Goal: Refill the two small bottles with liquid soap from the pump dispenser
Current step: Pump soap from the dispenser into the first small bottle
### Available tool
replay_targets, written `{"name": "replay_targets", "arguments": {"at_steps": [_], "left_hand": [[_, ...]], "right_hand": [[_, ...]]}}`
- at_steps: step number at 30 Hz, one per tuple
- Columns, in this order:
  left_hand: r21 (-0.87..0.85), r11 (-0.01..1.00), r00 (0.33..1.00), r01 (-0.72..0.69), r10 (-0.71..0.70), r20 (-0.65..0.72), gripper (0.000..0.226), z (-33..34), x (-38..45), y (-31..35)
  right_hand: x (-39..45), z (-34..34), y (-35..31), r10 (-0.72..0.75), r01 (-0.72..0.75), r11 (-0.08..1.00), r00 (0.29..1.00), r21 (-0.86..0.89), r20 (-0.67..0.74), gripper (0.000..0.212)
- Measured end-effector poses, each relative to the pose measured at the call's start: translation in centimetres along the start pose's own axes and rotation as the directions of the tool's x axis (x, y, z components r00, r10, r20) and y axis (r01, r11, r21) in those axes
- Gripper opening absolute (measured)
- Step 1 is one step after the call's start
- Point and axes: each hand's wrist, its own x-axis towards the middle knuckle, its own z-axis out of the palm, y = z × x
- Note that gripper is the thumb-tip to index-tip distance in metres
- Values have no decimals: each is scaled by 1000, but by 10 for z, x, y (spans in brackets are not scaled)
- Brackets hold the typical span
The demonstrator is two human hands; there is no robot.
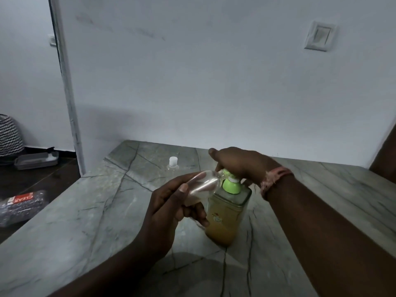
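Head view: my left hand [171,209] grips a small clear bottle [203,185], tilted, its mouth meeting the spout under my right hand [237,163], which presses the pump dispenser [227,213]. Its capped twin [173,164] stands well behind.

A grey veined stone surface [90,213] meets a pale wall [192,82] bearing a white switch [319,36] at upper right. To the left, on the dark floor [38,176], lie a grey tray [35,160], a zigzag-patterned basket [9,136] and a dark packet [20,205] with a red label.
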Motion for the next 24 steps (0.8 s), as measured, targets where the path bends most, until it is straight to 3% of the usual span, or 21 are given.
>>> {"name": "replay_targets", "arguments": {"at_steps": [5,10,15,24], "left_hand": [[-12,1000,1000,15,-16,-6,42,0,0,-1],[-38,999,1000,19,-19,-9,48,-3,-1,-1],[-48,998,1000,26,-26,-2,51,-6,0,-4],[-56,998,1000,27,-26,15,63,-6,0,-6]], "right_hand": [[-1,5,3,18,-17,999,1000,34,-13,47],[-6,-3,-3,25,-23,999,998,-30,56,58],[1,3,-2,-16,16,1000,998,-2,-53,54],[4,2,2,0,-1,999,1000,-34,-9,58]]}}
